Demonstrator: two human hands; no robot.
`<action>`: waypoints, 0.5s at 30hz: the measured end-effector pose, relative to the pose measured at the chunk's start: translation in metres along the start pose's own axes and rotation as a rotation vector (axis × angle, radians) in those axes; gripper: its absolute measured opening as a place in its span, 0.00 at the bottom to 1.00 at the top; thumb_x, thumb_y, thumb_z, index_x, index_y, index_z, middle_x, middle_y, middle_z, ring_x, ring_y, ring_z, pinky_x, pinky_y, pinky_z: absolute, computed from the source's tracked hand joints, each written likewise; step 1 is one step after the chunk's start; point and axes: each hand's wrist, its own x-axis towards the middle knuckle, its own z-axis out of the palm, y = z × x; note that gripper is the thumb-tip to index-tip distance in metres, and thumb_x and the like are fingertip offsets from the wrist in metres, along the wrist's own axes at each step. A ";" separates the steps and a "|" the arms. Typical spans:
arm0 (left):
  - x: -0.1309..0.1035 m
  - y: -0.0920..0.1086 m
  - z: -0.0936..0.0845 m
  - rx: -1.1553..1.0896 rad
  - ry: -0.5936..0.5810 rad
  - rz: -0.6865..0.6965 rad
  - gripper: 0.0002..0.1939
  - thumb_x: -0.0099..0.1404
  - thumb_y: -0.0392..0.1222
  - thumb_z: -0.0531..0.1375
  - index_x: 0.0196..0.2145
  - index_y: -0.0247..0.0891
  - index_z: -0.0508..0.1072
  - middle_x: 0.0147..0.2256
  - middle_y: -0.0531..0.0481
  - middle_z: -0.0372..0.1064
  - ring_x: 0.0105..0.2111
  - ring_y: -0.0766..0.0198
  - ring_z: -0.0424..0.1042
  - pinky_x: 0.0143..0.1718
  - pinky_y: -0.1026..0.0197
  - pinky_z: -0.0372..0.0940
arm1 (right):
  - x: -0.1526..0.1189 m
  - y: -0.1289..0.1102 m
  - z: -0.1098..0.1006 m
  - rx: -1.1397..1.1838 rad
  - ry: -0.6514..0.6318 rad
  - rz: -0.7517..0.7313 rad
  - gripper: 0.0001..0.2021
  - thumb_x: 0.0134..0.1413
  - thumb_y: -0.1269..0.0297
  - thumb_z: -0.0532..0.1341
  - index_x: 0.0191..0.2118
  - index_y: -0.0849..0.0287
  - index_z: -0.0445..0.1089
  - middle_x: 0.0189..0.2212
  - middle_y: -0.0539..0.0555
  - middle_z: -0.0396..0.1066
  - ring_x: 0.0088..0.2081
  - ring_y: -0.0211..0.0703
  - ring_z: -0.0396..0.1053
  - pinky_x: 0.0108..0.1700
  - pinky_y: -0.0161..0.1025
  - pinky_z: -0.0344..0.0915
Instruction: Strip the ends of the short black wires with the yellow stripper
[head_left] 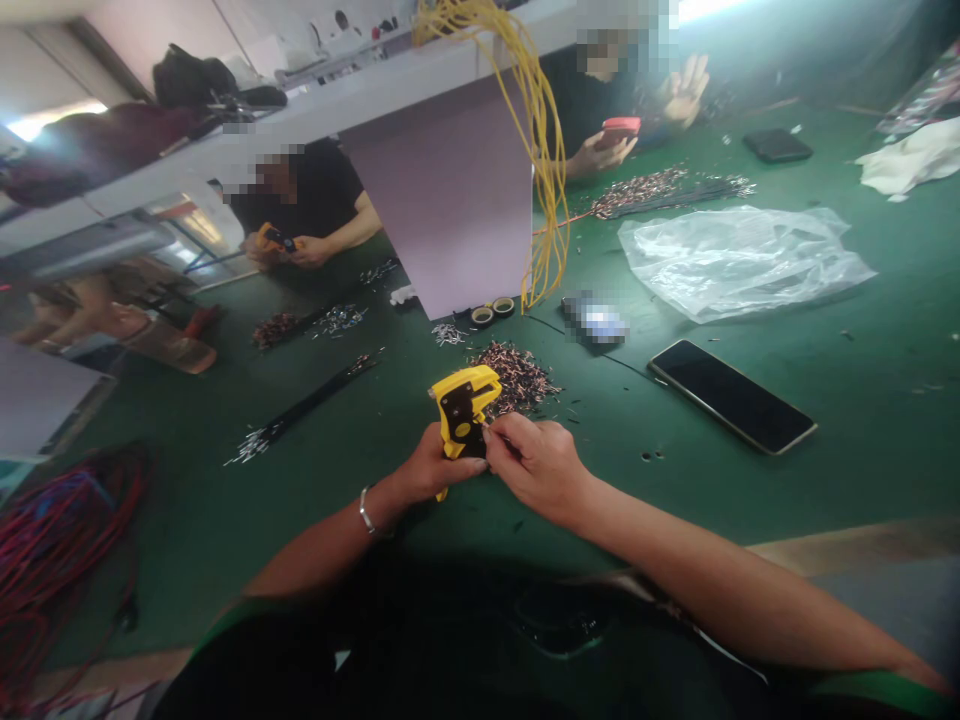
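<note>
The hand tool [463, 412] in my grip: smooth yellow plastic, with black parts of duller finish. My bracelet [366, 510]: shiny, silvery metal. Heaped wire pieces [520, 372]: coppery metal and black coating, rough in mass. Phone [731, 395]: glossy, glass-like face. Bag [739, 260]: thin, crinkled, clear plastic. Tabletop [862, 470]: smooth, faintly lustrous.

A wiring workshop: co-workers [326, 195] share a long green surface [720, 510] bearing a yellow wire stripper [461, 408] and a heap of cut wire pieces [521, 378]; yellow cables [553, 180] drape from a white shelf [315, 115].
</note>
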 end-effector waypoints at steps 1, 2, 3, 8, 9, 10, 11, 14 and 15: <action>0.000 0.000 0.000 0.012 0.004 -0.004 0.14 0.54 0.45 0.70 0.34 0.32 0.77 0.30 0.48 0.74 0.30 0.64 0.69 0.34 0.63 0.67 | 0.000 0.000 0.000 0.010 -0.005 0.001 0.11 0.63 0.70 0.53 0.28 0.55 0.62 0.16 0.47 0.68 0.17 0.34 0.64 0.24 0.33 0.57; 0.000 0.000 0.001 0.025 0.010 -0.009 0.14 0.53 0.45 0.70 0.33 0.32 0.77 0.30 0.48 0.74 0.30 0.64 0.69 0.34 0.64 0.66 | 0.000 0.000 0.000 0.021 -0.010 0.002 0.11 0.62 0.70 0.53 0.28 0.56 0.62 0.17 0.47 0.69 0.17 0.34 0.65 0.24 0.33 0.58; 0.000 0.000 0.001 0.035 0.016 -0.015 0.14 0.53 0.46 0.70 0.32 0.32 0.76 0.29 0.48 0.73 0.29 0.64 0.69 0.33 0.64 0.66 | 0.000 0.000 0.000 0.030 -0.014 0.002 0.10 0.62 0.70 0.54 0.28 0.56 0.62 0.17 0.47 0.69 0.17 0.34 0.65 0.24 0.33 0.58; 0.001 -0.002 0.002 0.048 0.059 -0.056 0.18 0.51 0.49 0.71 0.31 0.32 0.75 0.28 0.49 0.72 0.27 0.65 0.67 0.31 0.64 0.65 | -0.001 0.001 0.002 0.001 0.002 -0.015 0.11 0.62 0.70 0.53 0.27 0.55 0.62 0.16 0.47 0.67 0.17 0.34 0.64 0.24 0.33 0.57; 0.001 -0.002 0.003 0.047 0.062 -0.061 0.18 0.51 0.50 0.71 0.31 0.31 0.75 0.27 0.49 0.72 0.27 0.65 0.67 0.31 0.64 0.65 | -0.001 0.001 0.002 -0.009 0.003 -0.016 0.11 0.62 0.70 0.53 0.27 0.55 0.61 0.16 0.47 0.67 0.16 0.34 0.64 0.24 0.33 0.56; 0.001 -0.002 0.003 0.046 0.064 -0.063 0.19 0.51 0.50 0.71 0.31 0.31 0.76 0.27 0.49 0.72 0.27 0.66 0.67 0.30 0.64 0.65 | -0.001 0.001 0.003 -0.015 0.002 -0.015 0.11 0.62 0.70 0.53 0.27 0.55 0.61 0.16 0.47 0.67 0.16 0.34 0.63 0.23 0.33 0.56; 0.001 -0.002 0.003 0.044 0.065 -0.061 0.19 0.50 0.50 0.71 0.31 0.31 0.76 0.27 0.49 0.72 0.27 0.66 0.67 0.30 0.64 0.64 | -0.001 0.001 0.003 -0.016 0.000 -0.013 0.11 0.62 0.70 0.53 0.27 0.55 0.61 0.16 0.47 0.67 0.16 0.34 0.63 0.23 0.33 0.56; 0.001 0.000 0.005 0.054 0.071 -0.057 0.18 0.50 0.49 0.72 0.30 0.31 0.76 0.27 0.49 0.72 0.26 0.66 0.67 0.29 0.65 0.64 | -0.001 0.001 0.003 0.003 -0.010 -0.007 0.11 0.62 0.70 0.53 0.27 0.55 0.61 0.16 0.47 0.68 0.17 0.34 0.64 0.24 0.33 0.56; 0.001 0.000 0.005 0.064 0.075 -0.059 0.18 0.49 0.49 0.72 0.30 0.31 0.76 0.26 0.49 0.72 0.26 0.66 0.67 0.29 0.65 0.64 | -0.001 0.001 0.003 0.008 -0.015 -0.003 0.11 0.62 0.70 0.53 0.27 0.56 0.61 0.17 0.47 0.68 0.17 0.34 0.64 0.24 0.33 0.57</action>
